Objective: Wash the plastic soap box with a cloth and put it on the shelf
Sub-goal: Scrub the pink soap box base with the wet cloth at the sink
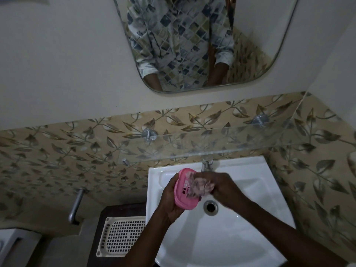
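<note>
Glossy white sink [240, 237] below a glass shelf [221, 143]: left hand [171, 201] grasps the pink slotted plastic box [185, 197] over the basin; right hand [221, 186] presses a crumpled cloth [200, 186] into it.

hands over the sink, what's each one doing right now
Left hand: closed on the pink soap box, held over the sink.
Right hand: closed on the cloth, pressed into the box.

Pink soap box [185, 197] in left hand [170, 199], cloth [200, 186] in right hand [221, 186]
</note>
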Tool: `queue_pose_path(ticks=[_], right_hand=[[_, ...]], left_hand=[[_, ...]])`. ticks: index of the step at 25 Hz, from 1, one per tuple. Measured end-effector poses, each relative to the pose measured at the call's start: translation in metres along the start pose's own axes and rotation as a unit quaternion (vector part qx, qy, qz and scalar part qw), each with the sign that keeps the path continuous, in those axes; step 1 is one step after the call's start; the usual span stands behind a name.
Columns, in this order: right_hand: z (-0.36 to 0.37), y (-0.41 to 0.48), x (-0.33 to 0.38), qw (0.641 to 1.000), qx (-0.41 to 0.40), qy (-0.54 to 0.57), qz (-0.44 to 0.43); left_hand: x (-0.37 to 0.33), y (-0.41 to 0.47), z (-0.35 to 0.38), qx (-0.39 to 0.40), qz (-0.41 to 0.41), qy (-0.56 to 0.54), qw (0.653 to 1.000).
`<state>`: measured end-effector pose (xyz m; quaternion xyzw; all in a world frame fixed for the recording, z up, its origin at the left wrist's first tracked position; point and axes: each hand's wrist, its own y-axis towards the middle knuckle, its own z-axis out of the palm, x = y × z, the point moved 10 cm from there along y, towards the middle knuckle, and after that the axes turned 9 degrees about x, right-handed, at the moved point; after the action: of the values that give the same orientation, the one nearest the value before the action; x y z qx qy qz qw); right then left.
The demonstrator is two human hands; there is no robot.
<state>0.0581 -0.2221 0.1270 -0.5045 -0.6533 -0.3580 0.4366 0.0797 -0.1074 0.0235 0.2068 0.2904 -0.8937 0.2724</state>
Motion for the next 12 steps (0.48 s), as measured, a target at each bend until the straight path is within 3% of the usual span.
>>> queue_pose_path(ticks=[2, 3, 5, 6, 8, 10, 12], right_hand=[[-0.057, -0.006, -0.028, 0.969, -0.204, 0.095, 0.101], [-0.071, -0.011, -0.043, 0.935, -0.255, 0.206, 0.132], [-0.053, -0.014, -0.058, 0.844, -0.247, 0.44, 0.182], [-0.038, -0.016, -0.056, 0.817, -0.227, 0.495, 0.19], [-0.015, -0.025, -0.042, 0.802, -0.21, 0.523, 0.196], [0.0, -0.033, -0.042, 0.799, -0.258, 0.504, 0.202], [0.009, -0.042, -0.043, 0.824, -0.333, 0.396, 0.23]], left_hand=[[0.008, -0.005, -0.002, 0.018, -0.008, -0.05, 0.999], [0.009, -0.006, -0.001, 0.016, -0.004, -0.06, 0.998], [0.01, -0.005, -0.001, 0.021, 0.025, -0.06, 0.998], [0.01, -0.004, -0.003, 0.023, 0.04, -0.064, 0.997], [0.008, -0.004, -0.005, -0.001, 0.055, -0.067, 0.996], [0.009, -0.002, 0.0, -0.019, 0.058, -0.033, 0.998], [0.008, 0.001, 0.011, -0.03, 0.071, 0.051, 0.996]])
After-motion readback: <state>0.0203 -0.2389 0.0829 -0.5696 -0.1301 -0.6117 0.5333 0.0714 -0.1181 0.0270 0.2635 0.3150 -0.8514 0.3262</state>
